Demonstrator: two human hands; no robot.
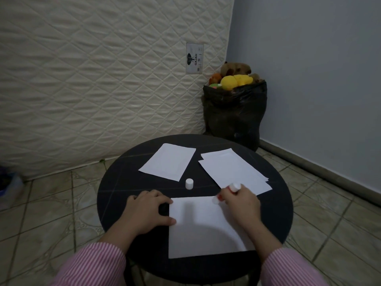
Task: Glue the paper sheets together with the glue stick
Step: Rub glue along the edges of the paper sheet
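A white paper sheet (198, 228) lies at the near side of a round black table (115, 195). My left hand (146, 211) rests flat on the table, its fingers pressing the sheet's left edge. My right hand (239, 201) grips a red-and-white glue stick (231, 189), tilted with its tip on the sheet's far right corner. The stick's white cap (189, 183) stands upright beyond the sheet. A single sheet (168, 162) lies at the far left. A small stack of sheets (233, 170) lies at the far right.
A quilted mattress (103, 79) leans against the wall behind the table. A black bag (233, 112) full of plush toys stands in the corner. Tiled floor surrounds the table, and a grey wall runs along the right.
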